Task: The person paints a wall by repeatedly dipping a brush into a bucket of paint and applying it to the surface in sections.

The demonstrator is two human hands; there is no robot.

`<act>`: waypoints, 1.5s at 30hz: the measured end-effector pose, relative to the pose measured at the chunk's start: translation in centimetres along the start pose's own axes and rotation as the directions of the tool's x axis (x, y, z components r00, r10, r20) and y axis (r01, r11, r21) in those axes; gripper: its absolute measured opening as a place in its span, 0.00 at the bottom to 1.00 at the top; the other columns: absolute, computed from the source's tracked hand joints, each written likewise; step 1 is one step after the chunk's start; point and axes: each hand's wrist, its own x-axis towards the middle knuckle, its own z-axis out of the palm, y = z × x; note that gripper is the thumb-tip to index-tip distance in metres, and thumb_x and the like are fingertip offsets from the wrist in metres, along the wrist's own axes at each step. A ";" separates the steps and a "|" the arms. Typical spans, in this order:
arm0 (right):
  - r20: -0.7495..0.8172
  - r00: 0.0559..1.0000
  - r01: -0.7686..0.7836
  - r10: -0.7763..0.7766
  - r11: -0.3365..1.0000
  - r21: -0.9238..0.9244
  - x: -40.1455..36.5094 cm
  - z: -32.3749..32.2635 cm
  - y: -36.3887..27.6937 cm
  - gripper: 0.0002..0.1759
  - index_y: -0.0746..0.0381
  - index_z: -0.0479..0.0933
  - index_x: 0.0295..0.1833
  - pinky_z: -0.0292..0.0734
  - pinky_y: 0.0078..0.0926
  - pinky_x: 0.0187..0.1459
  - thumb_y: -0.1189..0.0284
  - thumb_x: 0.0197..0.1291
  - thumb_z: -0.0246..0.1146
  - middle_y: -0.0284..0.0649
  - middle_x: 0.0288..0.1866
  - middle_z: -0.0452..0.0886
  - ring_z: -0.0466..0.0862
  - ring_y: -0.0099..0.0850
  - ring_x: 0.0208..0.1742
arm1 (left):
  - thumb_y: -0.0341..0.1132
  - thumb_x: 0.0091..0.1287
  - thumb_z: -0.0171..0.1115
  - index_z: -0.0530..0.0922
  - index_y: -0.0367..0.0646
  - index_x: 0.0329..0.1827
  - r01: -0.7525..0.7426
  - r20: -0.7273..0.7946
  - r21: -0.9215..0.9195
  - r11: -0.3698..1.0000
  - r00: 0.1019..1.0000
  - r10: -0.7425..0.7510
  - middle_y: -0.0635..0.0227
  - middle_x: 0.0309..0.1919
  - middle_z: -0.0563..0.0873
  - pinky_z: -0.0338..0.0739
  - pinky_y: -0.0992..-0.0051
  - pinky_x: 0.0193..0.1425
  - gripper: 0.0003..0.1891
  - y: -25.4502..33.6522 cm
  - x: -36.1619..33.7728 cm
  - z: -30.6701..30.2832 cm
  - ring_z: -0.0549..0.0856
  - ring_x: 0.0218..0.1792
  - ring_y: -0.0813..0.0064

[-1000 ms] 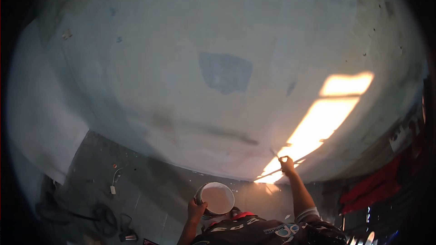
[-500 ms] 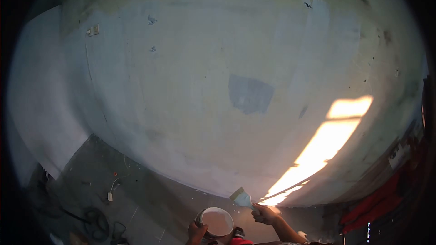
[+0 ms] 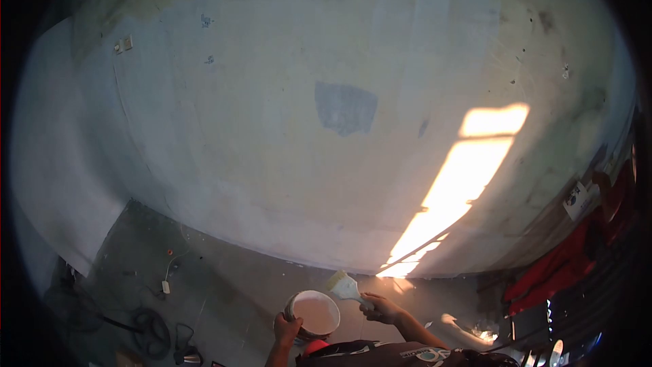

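My left hand (image 3: 286, 329) grips the rim of a small round bucket (image 3: 312, 314) filled with pale paint, held low in front of me. My right hand (image 3: 381, 308) holds a flat paintbrush (image 3: 343, 286) by its handle, bristles pointing up and left, just above the bucket's right edge. Ahead stands a large wall (image 3: 285, 136) with a patchy pale coat and a darker grey square patch (image 3: 345, 108) near its middle.
A strip of sunlight (image 3: 454, 187) slants down the wall's right side. Dark cables (image 3: 149, 329) and a small white plug lie on the grey floor (image 3: 204, 285) at lower left. Red cloth (image 3: 564, 265) hangs at the right. A switch plate (image 3: 123, 45) sits high on the left.
My right hand came off the wall's base near the sunlit strip and drew the brush back down beside the bucket. The view tilted up, then down slightly.
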 end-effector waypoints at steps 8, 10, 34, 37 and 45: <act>0.038 0.981 0.189 -0.188 0.981 -0.040 -6.0 -0.9 1.8 0.13 0.58 0.73 0.54 0.56 0.14 0.17 0.62 0.74 0.52 0.34 0.30 0.75 0.63 0.16 0.18 | 0.35 0.44 0.68 0.78 0.28 0.43 -0.029 0.014 -0.057 0.998 0.999 0.030 0.51 0.39 0.85 0.79 0.66 0.45 0.23 0.4 -4.9 0.2 0.86 0.42 0.60; 0.037 0.982 0.184 -0.183 0.983 -0.020 -8.0 -1.9 3.7 0.13 0.58 0.73 0.54 0.56 0.14 0.17 0.62 0.74 0.52 0.34 0.29 0.75 0.63 0.16 0.18 | 0.34 0.45 0.67 0.78 0.27 0.43 -0.018 0.053 -0.118 0.993 0.998 0.025 0.53 0.38 0.85 0.79 0.67 0.44 0.22 -0.1 -6.3 0.2 0.85 0.40 0.64; 0.061 0.902 0.311 -0.428 0.545 -0.779 -22.0 -0.1 10.7 0.12 0.61 0.83 0.49 0.73 0.27 0.27 0.66 0.67 0.60 0.35 0.27 0.81 0.79 0.27 0.23 | 0.32 0.51 0.65 0.80 0.31 0.42 -0.157 0.323 -0.037 0.987 0.933 0.161 0.65 0.33 0.85 0.78 0.73 0.39 0.17 -0.8 -20.8 0.8 0.83 0.33 0.76; 0.162 0.878 0.252 -0.450 0.148 -0.956 -21.6 1.5 10.1 0.13 0.58 0.84 0.49 0.79 0.37 0.36 0.69 0.60 0.63 0.43 0.31 0.85 0.86 0.41 0.31 | 0.32 0.50 0.65 0.79 0.32 0.44 -0.199 0.321 0.038 0.979 0.930 0.177 0.67 0.32 0.84 0.77 0.74 0.38 0.18 -0.8 -20.3 1.3 0.82 0.32 0.78; 0.327 0.941 0.267 -0.090 -0.401 -0.876 -16.0 3.2 12.7 0.06 0.59 0.84 0.32 0.82 0.41 0.36 0.76 0.47 0.63 0.47 0.31 0.85 0.87 0.45 0.36 | 0.31 0.50 0.63 0.78 0.35 0.41 -0.280 0.405 0.098 0.955 0.888 0.218 0.72 0.27 0.79 0.73 0.77 0.34 0.15 6.3 -23.8 1.1 0.76 0.28 0.82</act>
